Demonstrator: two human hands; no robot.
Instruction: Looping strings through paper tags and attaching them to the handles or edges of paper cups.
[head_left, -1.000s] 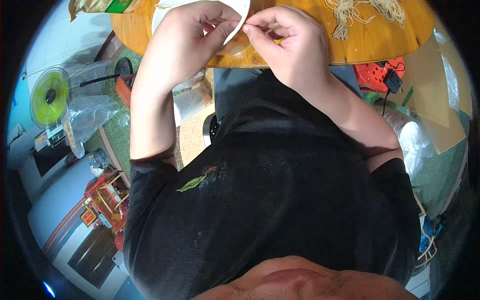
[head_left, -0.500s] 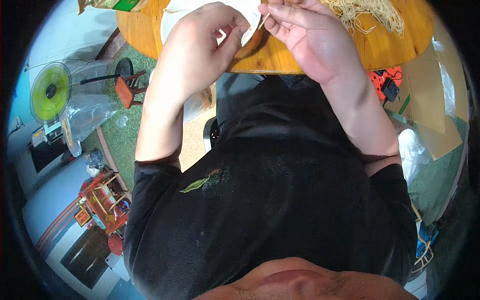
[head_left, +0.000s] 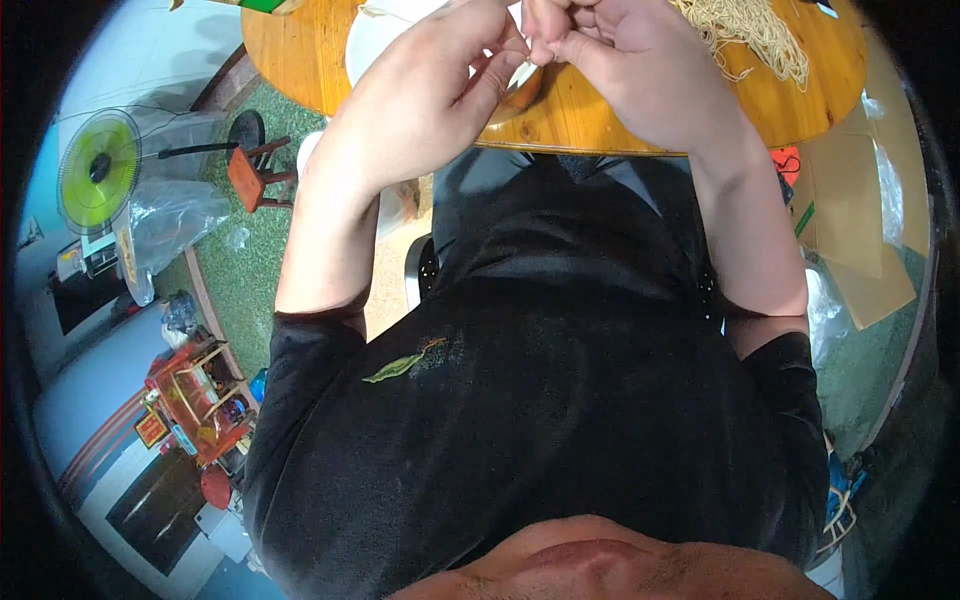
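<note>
Over the near edge of a wooden table, my left hand [head_left: 445, 85] and my right hand [head_left: 645, 75] meet with their fingertips nearly touching. Thumb and finger of the left are pinched, but whatever is between them is too small to name. The right has its fingers curled and pinched too, and its fingertips hide what they hold. Beneath and behind the left hand shows a white plate or shallow bowl [head_left: 361, 55], partly covered. A heap of pale, thin, string-like strands [head_left: 755, 40] lies on the table beyond my right hand.
The wooden tabletop [head_left: 290, 60] has a rounded edge in front of me. To the left stand a green-bladed fan [head_left: 98, 165], a small reddish-brown stool [head_left: 246, 180] and clear plastic bags [head_left: 175, 215]. Cardboard [head_left: 850, 210] leans at the right.
My right hand has moved left and curled its fingers, closing the gap to the left hand. A short pale strand showing in its fingertips before is now hidden. The view has shifted slightly.
</note>
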